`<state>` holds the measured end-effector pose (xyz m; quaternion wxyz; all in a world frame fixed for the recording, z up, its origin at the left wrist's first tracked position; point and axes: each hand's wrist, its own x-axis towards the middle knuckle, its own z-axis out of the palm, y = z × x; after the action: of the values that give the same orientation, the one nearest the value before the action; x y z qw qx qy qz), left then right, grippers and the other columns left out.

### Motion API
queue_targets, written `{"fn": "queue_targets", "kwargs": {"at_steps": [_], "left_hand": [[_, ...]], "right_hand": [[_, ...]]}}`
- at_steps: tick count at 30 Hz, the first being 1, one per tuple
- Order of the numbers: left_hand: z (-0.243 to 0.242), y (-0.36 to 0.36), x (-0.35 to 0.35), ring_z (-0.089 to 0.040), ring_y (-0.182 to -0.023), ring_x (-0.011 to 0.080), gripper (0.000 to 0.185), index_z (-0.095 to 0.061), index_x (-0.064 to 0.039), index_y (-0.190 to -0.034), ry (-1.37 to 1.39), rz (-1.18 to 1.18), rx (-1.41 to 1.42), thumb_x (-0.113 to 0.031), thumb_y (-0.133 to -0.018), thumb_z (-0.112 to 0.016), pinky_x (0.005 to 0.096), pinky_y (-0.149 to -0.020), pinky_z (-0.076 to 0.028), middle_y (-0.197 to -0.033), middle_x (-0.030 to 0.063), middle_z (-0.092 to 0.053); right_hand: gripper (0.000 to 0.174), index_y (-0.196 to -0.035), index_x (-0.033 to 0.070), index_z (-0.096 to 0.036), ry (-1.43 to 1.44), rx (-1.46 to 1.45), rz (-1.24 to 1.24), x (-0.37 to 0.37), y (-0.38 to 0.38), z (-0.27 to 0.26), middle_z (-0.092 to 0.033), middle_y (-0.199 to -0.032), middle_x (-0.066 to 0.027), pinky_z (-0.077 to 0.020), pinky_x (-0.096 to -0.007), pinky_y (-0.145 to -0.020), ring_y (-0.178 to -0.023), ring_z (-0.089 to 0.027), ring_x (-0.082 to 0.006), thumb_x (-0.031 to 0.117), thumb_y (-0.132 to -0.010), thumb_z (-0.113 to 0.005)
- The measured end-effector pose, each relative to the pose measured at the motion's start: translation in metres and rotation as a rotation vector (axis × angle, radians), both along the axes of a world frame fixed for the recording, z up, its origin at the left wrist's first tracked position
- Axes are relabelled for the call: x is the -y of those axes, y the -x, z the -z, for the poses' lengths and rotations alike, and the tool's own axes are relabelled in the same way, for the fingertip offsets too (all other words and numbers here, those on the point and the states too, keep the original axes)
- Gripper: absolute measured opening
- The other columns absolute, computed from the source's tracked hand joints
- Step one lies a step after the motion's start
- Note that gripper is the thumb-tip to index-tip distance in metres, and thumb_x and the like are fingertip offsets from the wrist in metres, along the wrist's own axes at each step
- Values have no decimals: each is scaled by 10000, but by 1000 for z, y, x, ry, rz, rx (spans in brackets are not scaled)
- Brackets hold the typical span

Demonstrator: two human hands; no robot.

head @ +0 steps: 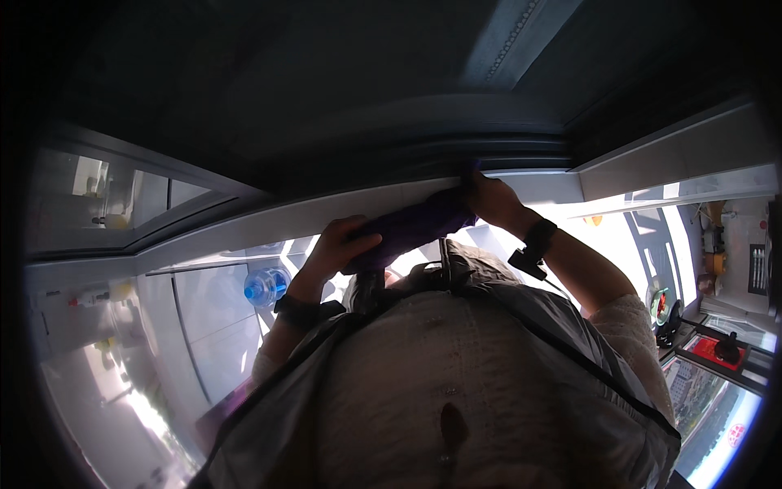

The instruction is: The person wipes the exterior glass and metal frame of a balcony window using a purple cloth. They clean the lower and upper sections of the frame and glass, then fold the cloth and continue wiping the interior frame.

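A dark purple cloth (421,223) stretches between my two hands, in front of my chest. At its left end my left hand (342,244) grips it, the thumb lying across the fabric. My right hand (496,200) holds the other end, higher up and close to a dark frame (519,150). Behind the cloth runs a pale ledge (379,203); whether the cloth touches it, I cannot tell. Shadow hides the right fingertips and the folds. Dark bands circle both wrists.
Above the ledge spreads a dark panel or pane (305,79) with a pale strip (519,43). A large blue plastic water bottle (264,287) stands at lower left by white cabinet doors (214,324). At right are a green bowl (661,305) with red contents and a window (708,403).
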<state>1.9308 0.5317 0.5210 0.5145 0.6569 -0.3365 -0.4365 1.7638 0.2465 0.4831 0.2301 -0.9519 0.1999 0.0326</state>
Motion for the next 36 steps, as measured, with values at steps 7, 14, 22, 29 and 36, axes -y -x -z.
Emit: {"fn": "queue_targets", "kwargs": {"at_steps": [7, 14, 22, 29, 36], "left_hand": [[-29, 10, -43, -502, -717, 89, 173, -590, -7, -847, -75, -87, 58, -153, -803, -672, 255, -650, -411, -752, 17, -534], [-44, 22, -78, -443, -685, 65, 165, -551, -11, -773, 4, -293, 83, -130, -798, -662, 252, -624, -375, -689, 0, -467], [-37, 39, -108, -533, -694, 89, 177, -612, 16, -862, -27, -506, 16, -142, -800, -663, 260, -655, -446, -733, 37, -586], [-27, 52, -124, -535, -698, 96, 173, -608, 19, -863, -4, -629, -24, -134, -802, -660, 264, -652, -441, -736, 41, -582], [-24, 58, -131, -537, -689, 103, 162, -608, 20, -854, 47, -678, -78, -125, -802, -657, 266, -651, -441, -734, 41, -578]], "right_hand": [[484, -1265, 65, -406, -237, -78, -155, -9, -32, -7, -621, -903, -239, -504, -402, -740, -842, -622, -373, 229, -839, -568], [655, -1275, -17, -339, -74, -34, -564, -73, -107, -4, -580, -1001, -288, -472, -424, -822, -957, -574, -412, 101, -695, -620], [566, -1207, -70, -414, -66, -153, -686, -140, -181, -19, -602, -840, -254, -524, -383, -617, -737, -638, -328, 48, -671, -552], [628, -1276, -34, -360, -481, -259, -592, -181, -221, -19, -598, -811, -224, -510, -322, -457, -566, -627, -260, 53, -680, -538], [732, -1367, 34, -284, -376, -310, -644, -181, -231, -14, -605, -917, -252, -513, -337, -484, -596, -625, -266, 76, -687, -552]]}}
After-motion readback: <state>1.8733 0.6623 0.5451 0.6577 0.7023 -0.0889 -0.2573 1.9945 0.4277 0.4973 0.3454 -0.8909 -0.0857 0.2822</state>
